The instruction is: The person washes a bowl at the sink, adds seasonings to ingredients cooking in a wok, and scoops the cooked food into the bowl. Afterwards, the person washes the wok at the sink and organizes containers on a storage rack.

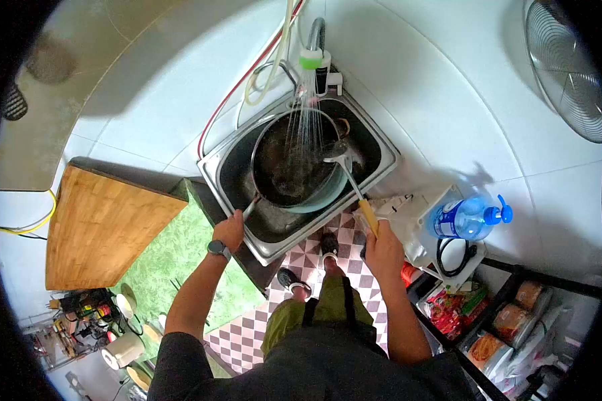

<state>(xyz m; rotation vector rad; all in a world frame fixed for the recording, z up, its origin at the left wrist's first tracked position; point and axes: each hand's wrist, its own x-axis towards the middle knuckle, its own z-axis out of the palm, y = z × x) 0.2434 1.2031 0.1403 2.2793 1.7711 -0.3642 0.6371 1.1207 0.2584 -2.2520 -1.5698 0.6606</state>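
Observation:
A dark wok (281, 160) sits in the metal sink (267, 254), on or over a pale basin (328, 194). My left hand (229, 232) is closed round the wok's handle at the sink's front left edge. In my right hand (383, 250) is the yellow grip of a metal ladle (354, 184), whose head lies at the wok's right side. Water sprays into the wok from a tap with a green and white head (310, 59).
A wooden board (107, 227) leans at the left beside a green counter (160, 274). On the right stand a blue pump bottle (463, 218) and a black rack (502, 267) with food packages. A red hose (237, 87) runs behind the sink.

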